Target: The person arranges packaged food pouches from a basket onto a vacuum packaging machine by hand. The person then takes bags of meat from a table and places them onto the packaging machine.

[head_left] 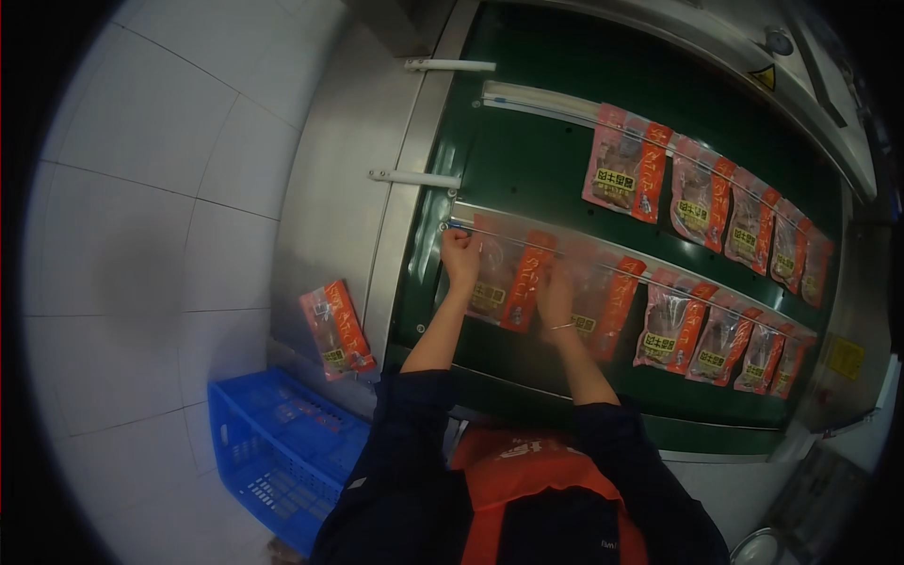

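nearest the wearer is an orange apron (pixel 527 461), just off the near edge of the green bed (pixel 527 363). a blue crate (pixel 282 452) sits on the floor, off the bed's near left corner. left of the bed, on the steel ledge (pixel 348 207), lies a loose red-and-clear packet (pixel 337 330), tilted.

over the bed's left part, both hands are at the near row. the right hand (pixel 556 294), a bracelet (pixel 563 327) at its wrist, is blurred between the leftmost packet (pixel 504 282) and the second packet (pixel 605 306); whether it grips anything cannot be told. the left hand (pixel 460 256) has its fingers curled closed by the near rail's (pixel 725 306) left end, at the leftmost packet's upper left corner; whether it pinches packet or rail is unclear.

four more packets (pixel 673 325) continue that row towards the bed's right edge. farther across the bed, five packets (pixel 626 165) line the far rail (pixel 541 102), over its right half. beyond the bed's far edge, a yellow warning sign (pixel 765 75) marks the metal frame (pixel 706 42).
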`<state>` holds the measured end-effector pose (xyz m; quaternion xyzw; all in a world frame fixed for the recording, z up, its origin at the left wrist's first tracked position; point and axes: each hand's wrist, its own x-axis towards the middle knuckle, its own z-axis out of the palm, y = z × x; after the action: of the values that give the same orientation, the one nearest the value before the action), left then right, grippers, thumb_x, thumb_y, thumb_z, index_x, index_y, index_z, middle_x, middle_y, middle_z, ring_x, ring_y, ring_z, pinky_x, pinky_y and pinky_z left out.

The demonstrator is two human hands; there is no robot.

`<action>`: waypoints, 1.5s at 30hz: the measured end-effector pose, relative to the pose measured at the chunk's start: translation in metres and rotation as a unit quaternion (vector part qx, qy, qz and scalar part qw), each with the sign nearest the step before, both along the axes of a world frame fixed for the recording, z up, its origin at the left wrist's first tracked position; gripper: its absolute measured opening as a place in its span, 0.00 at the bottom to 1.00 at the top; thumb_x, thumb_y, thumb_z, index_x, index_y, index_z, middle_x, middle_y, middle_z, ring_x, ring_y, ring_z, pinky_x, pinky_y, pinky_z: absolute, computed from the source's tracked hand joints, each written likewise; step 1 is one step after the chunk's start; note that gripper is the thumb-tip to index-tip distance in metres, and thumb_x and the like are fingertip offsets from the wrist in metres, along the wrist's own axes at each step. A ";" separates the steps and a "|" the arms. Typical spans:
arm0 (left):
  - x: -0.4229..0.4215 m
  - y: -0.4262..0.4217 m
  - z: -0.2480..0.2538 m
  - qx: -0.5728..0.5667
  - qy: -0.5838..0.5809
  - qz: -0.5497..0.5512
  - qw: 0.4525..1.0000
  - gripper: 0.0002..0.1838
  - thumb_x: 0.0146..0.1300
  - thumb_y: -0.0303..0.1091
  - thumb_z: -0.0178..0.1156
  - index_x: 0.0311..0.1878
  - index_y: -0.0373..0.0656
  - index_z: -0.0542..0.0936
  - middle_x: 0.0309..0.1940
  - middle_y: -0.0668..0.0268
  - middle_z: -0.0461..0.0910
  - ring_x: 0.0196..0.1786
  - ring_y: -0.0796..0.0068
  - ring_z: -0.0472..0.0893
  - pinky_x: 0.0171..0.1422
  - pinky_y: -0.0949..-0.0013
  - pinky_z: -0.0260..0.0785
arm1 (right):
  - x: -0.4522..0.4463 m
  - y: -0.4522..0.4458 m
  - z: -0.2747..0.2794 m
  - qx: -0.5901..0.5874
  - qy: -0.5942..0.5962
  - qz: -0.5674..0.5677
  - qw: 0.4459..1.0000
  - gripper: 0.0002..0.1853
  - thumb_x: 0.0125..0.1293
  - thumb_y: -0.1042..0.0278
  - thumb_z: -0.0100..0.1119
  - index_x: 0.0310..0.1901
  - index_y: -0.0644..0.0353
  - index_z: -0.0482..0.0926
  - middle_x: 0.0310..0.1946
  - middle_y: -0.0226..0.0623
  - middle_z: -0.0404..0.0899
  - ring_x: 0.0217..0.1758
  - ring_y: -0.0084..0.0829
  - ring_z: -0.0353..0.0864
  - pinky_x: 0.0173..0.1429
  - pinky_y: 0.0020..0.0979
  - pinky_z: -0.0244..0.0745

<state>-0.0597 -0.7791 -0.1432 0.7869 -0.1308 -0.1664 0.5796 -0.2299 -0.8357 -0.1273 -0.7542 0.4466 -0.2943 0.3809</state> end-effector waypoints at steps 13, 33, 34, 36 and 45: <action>0.109 0.217 0.129 0.270 -0.291 -0.026 0.917 0.12 0.54 0.31 0.59 0.40 0.37 0.75 0.35 0.58 0.78 0.36 0.65 0.79 0.42 0.65 0.71 | 0.009 0.077 0.079 -0.004 0.090 0.351 0.932 0.16 0.53 0.75 0.57 0.44 0.63 0.67 0.38 0.50 0.72 0.40 0.47 0.75 0.39 0.39 0.73; -0.045 0.649 0.115 0.361 0.036 0.325 0.873 0.23 0.45 0.43 0.66 0.40 0.36 0.79 0.35 0.53 0.79 0.39 0.61 0.78 0.44 0.64 0.70 | 0.201 0.204 0.140 -0.040 -0.027 0.620 0.783 0.09 0.57 0.75 0.53 0.40 0.63 0.71 0.29 0.44 0.75 0.32 0.34 0.77 0.39 0.29 0.70; -0.031 0.644 0.089 0.357 0.041 0.345 0.867 0.25 0.43 0.44 0.67 0.42 0.36 0.78 0.36 0.52 0.79 0.40 0.61 0.78 0.45 0.63 0.70 | 0.183 0.201 0.165 -0.073 -0.010 0.613 0.787 0.07 0.58 0.74 0.53 0.39 0.62 0.71 0.29 0.44 0.76 0.33 0.33 0.78 0.38 0.28 0.70; -0.005 0.634 0.066 0.357 0.041 0.349 0.866 0.27 0.42 0.44 0.68 0.44 0.35 0.77 0.37 0.52 0.79 0.41 0.60 0.78 0.45 0.63 0.70 | 0.133 0.200 0.203 -0.112 -0.051 0.603 0.788 0.06 0.59 0.75 0.51 0.39 0.63 0.71 0.27 0.42 0.75 0.32 0.30 0.77 0.37 0.29 0.70; 0.114 0.656 -0.110 0.094 0.033 0.406 0.908 0.30 0.47 0.56 0.62 0.40 0.34 0.79 0.34 0.53 0.80 0.39 0.59 0.80 0.41 0.60 0.72 | -0.100 0.114 0.237 -0.118 0.000 0.385 0.915 0.14 0.58 0.74 0.53 0.47 0.63 0.71 0.35 0.39 0.75 0.38 0.28 0.74 0.43 0.30 0.70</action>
<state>0.0540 -0.1236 -0.2535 0.8170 0.2360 0.0459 0.5241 -0.3299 -0.7216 0.1102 -0.9073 0.0836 -0.1749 0.3731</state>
